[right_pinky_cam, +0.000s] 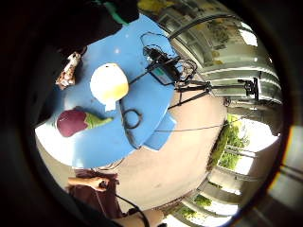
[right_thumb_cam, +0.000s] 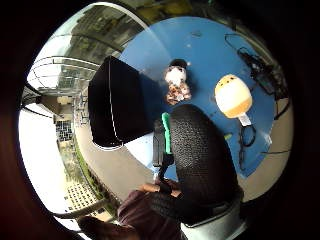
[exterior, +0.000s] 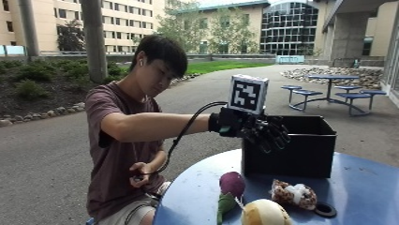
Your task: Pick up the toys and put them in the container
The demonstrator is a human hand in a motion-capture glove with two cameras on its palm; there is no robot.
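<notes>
We see the black-gloved right hand raised above the round blue bench, in front of the near wall of the black, open-topped box container. Its fingers hang loosely curled and downward, and we see nothing held in them.

Three toys lie on the bench, near one another and in front of the container: a purple plush eggplant with a green stem, a round cream-and-yellow plush, and a small brown-and-white spotted plush animal. The thumb-side palm view shows the spotted animal nearest the container, with the round plush farther out. A black cable loop lies on the bench just beside the round plush and the eggplant.

We judge that the step in hand is a reach for the first toy. To do it well, we would lower the hand straight over one toy, close around its body rather than a stem or tag, avoid the cable, and lift it above the container's rim before releasing.
</notes>
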